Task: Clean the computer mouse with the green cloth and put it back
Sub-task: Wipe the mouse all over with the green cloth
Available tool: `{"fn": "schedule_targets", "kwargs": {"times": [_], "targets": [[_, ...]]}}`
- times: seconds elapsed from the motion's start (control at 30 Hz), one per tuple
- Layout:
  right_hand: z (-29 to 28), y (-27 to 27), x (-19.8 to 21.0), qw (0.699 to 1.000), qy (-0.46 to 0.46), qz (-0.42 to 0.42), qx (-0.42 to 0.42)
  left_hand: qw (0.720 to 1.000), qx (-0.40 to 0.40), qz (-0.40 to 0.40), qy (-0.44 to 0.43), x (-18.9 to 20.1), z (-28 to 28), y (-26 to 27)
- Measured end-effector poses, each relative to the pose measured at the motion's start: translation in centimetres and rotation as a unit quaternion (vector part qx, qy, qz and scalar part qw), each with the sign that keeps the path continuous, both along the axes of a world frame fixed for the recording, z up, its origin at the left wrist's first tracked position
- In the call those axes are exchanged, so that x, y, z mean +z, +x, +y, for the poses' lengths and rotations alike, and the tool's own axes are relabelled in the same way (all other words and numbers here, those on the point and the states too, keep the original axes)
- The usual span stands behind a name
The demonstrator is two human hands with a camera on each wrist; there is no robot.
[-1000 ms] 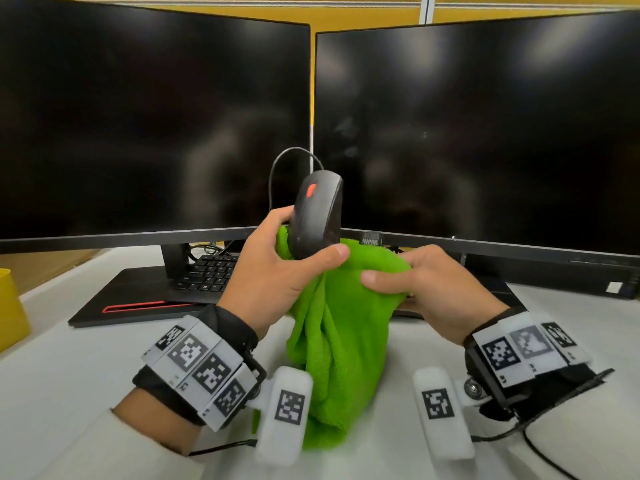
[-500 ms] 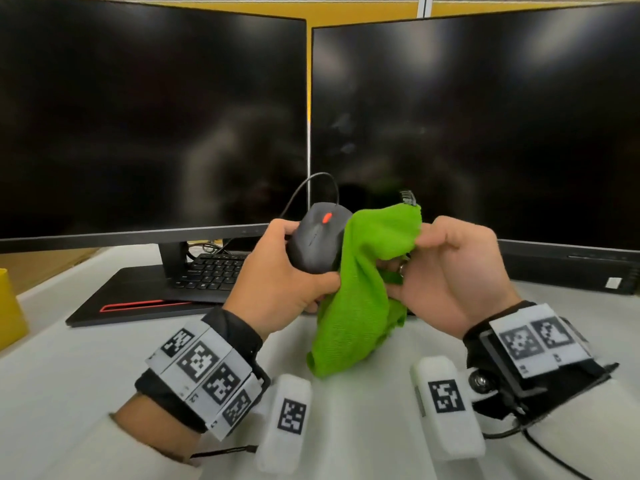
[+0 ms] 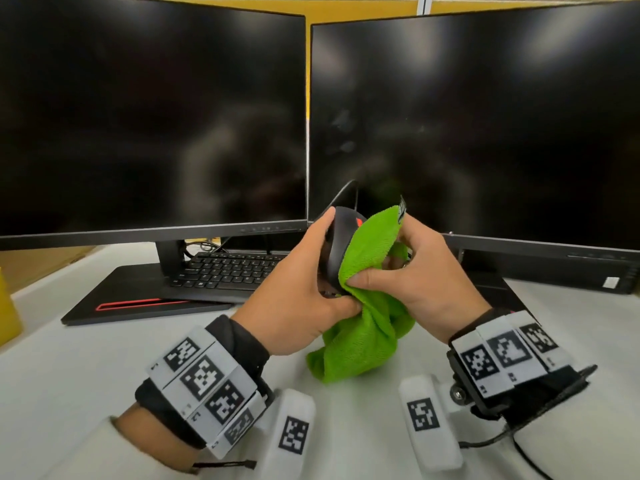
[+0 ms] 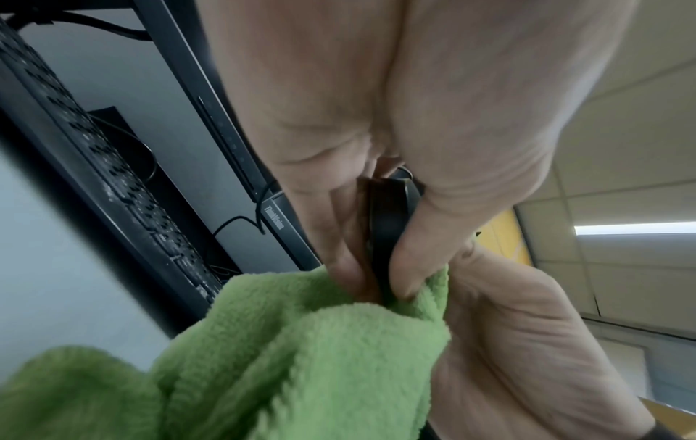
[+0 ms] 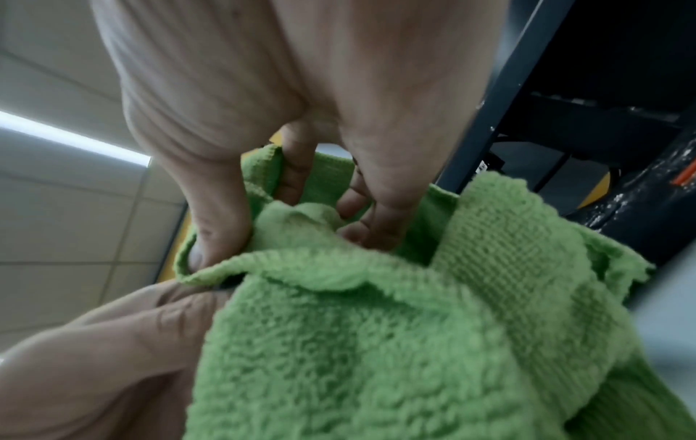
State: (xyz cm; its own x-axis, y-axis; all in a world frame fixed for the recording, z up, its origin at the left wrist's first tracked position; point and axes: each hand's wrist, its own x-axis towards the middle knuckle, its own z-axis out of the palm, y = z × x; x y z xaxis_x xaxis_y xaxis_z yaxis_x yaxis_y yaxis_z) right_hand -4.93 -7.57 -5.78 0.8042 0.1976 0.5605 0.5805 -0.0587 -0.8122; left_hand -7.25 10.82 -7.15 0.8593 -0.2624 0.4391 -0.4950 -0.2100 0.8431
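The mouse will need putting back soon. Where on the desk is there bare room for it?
Bare white desk lies in front of the black mat, left of the left hand. More lies right of the right hand, before the right monitor. Under the left monitor the keyboard crowds it.

We see our left hand (image 3: 298,292) curled and gripping (thumb low), our right hand (image 3: 420,275) pinching beside it, thumbs nearly touching.

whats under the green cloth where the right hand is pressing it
The black mouse, held up by the left hand. The right hand presses the green cloth over its right side; that side is covered, only the left part and red wheel show.
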Motion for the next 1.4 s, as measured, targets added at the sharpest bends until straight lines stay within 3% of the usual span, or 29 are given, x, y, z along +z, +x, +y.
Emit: {"fn": "schedule_targets", "kwargs": {"times": [0.3,0.47,0.63,0.83,1.0,1.2,1.4], "targets": [[-0.3,1.1,-0.1,0.995,0.094,0.025,-0.004,0.997,-0.058,0.013,-0.042,0.1,0.5,0.1],[-0.3,0.5,-0.1,0.998,0.061,0.005,0.005,0.995,-0.076,0.024,-0.052,0.0,0.1,0.1],[0.1,0.2,-0.1,1.0,0.025,-0.005,-0.005,0.997,-0.072,0.019,-0.029,0.0,0.3,0.1],[-0.3,0.3,0.4,0.99,0.128,0.061,0.008,0.997,-0.079,0.015,-0.017,0.8,0.7,-0.4],[-0.4,0.1,0.6,0.989,0.145,0.024,-0.014,0.995,-0.101,0.02,0.006,0.9,0.4,-0.6],[-0.7,0.5,0.9,0.983,0.175,0.042,-0.046,0.991,-0.128,0.025,0.028,0.7,-0.2,-1.2],[-1.0,1.1,0.8,0.98,0.185,0.077,-0.004,0.992,-0.116,0.027,0.049,0.9,0.3,-0.9]]}}
